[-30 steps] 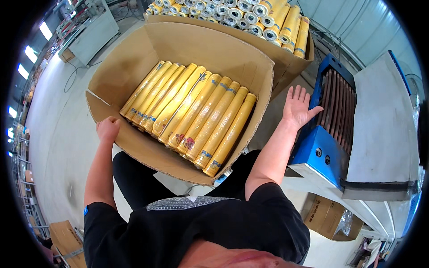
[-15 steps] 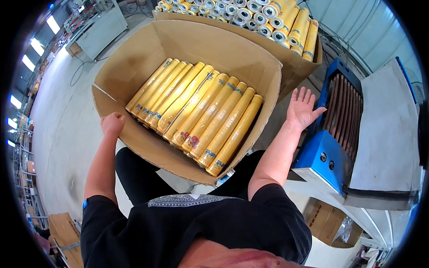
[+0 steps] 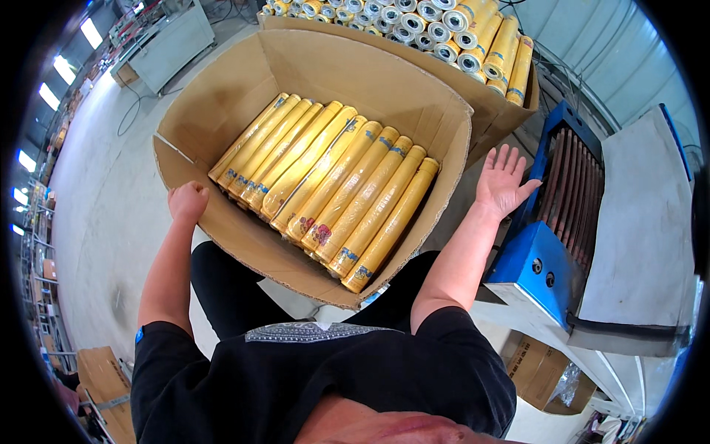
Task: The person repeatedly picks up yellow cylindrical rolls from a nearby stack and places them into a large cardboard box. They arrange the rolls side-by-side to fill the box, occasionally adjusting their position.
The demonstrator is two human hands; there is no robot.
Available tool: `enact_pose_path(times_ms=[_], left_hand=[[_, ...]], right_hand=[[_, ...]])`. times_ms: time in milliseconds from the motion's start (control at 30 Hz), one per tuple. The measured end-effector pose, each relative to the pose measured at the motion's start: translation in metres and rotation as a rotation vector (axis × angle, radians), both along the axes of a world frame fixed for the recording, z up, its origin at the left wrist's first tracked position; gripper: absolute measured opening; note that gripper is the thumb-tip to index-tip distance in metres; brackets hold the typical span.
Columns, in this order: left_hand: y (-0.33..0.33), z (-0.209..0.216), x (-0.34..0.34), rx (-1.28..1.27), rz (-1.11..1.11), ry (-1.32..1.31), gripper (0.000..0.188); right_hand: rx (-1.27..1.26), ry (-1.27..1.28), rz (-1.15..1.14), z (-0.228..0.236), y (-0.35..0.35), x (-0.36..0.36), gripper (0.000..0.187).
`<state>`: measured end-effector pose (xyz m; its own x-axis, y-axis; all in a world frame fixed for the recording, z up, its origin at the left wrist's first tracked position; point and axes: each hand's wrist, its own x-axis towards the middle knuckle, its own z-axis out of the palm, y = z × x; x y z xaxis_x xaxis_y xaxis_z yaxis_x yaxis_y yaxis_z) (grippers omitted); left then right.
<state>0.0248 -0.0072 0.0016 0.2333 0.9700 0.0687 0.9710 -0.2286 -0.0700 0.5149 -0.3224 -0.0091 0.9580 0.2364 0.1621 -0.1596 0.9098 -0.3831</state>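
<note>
My left hand (image 3: pixel 188 202) is closed in a fist beside the near left wall of an open cardboard box (image 3: pixel 214 55); nothing shows in its fingers. Inside the box lies a slanted row of several yellow tubes (image 3: pixel 333 194) in clear, shiny wrap, with blue and red print near their ends. To the box's right, my right hand (image 3: pixel 504 181) is held up with its palm showing and fingers stretched out. It holds nothing and appears just left of a blue-framed machine (image 3: pixel 543 248).
Behind the box stands a second carton (image 3: pixel 481 122) stacked with yellow tubes (image 3: pixel 444 33), their round silvery ends showing. Dark curved bars and a grey panel (image 3: pixel 640 222) belong to the machine at right. Another carton (image 3: pixel 540 366) sits below it. A grey cabinet (image 3: pixel 174 44) stands far left.
Both hands keep their poses, the left in a fist and the right spread. The view has shifted very slightly; the box and tubes stay as they were.
</note>
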Motion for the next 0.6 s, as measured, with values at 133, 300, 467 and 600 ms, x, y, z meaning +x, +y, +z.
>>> enact_pose_path(times_ms=[133, 300, 467, 600], left_hand=[[0.0036, -0.0032, -0.0049, 0.009, -0.024, 0.003, 0.027], [0.0033, -0.0043, -0.0045, -0.003, -0.001, 0.004, 0.026], [0.0041, -0.0028, -0.0031, -0.025, 0.01, -0.008, 0.026], [0.0033, -0.0013, -0.0038, -0.035, 0.022, 0.003, 0.026]], right_hand=[[0.01, 0.01, 0.006, 0.0002, 0.0012, -0.0007, 0.101], [0.001, 0.014, 0.011, 0.0019, 0.0021, -0.0035, 0.101], [-0.001, 0.021, -0.001, 0.0043, 0.0022, -0.0045, 0.098], [0.002, 0.008, 0.0, 0.0028, 0.0027, -0.0042, 0.099]])
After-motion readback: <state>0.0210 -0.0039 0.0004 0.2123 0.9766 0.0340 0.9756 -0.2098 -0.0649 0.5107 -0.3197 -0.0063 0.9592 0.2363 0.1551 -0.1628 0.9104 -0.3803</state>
